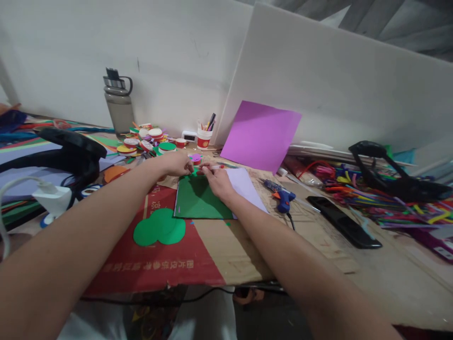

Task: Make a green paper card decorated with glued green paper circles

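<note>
My left hand (179, 164) is closed, fingertips bent down at the far edge of a dark green sheet (198, 200). Close beside it, my right hand (217, 182) is also closed, its thumb and fingers pressed together over the same edge. A small bright green piece (195, 173) shows between the fingertips; exactly what each hand grips is hidden. Under my right wrist a pale lilac sheet (246, 186) sticks out to the right of the green one. Nearer to me lies a bright green cut-out of rounded lobes (159, 227) on the red cardboard (141, 264).
A blue glue gun (284, 200) and a black phone (341, 222) lie to the right, before a heap of pipe cleaners (354, 189). A purple sheet (262, 134) leans at the back. Left stand a water bottle (119, 108), several paper discs (155, 134) and a pen cup (204, 139).
</note>
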{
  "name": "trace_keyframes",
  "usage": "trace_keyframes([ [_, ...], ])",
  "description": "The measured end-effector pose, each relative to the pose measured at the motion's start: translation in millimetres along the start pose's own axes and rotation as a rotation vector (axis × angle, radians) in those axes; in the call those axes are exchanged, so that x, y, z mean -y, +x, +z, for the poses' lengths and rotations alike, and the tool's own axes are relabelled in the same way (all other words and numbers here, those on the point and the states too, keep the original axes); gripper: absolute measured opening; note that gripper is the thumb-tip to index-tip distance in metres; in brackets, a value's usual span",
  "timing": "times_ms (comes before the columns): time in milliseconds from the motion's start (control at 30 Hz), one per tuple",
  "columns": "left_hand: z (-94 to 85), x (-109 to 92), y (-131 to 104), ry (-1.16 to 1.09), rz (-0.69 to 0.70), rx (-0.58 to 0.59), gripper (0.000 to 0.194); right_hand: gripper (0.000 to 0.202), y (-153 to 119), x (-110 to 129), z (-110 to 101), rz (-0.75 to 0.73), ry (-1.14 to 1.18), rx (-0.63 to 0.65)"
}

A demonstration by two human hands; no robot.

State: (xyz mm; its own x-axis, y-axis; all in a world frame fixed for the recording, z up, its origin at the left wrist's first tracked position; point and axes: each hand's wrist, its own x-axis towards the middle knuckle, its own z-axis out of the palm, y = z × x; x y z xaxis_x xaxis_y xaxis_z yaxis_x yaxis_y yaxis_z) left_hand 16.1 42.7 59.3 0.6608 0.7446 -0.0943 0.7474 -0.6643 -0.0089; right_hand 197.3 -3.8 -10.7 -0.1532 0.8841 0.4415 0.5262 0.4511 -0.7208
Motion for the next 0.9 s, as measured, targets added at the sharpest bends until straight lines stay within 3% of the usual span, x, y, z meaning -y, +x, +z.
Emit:
trace_keyframes([
  [233,2.1,1,-1,-0.021,0.059,-0.012,0.039,0.026,-4,9,0,0.040,-0.217,0.048],
  [467,11.6,14,9,-0.201,-0.115,-0.215,0.028,0.029,-3,10,3,0.064,-0.308,0.055],
  [700,36.6,34,16,-0.398,-0.160,-0.206,0.019,0.034,-4,21,3,0.132,-0.390,0.107],
  [900,42.7,38,25,-0.429,-0.200,-0.201,0.020,0.036,-7,24,2,0.137,-0.440,0.105],
])
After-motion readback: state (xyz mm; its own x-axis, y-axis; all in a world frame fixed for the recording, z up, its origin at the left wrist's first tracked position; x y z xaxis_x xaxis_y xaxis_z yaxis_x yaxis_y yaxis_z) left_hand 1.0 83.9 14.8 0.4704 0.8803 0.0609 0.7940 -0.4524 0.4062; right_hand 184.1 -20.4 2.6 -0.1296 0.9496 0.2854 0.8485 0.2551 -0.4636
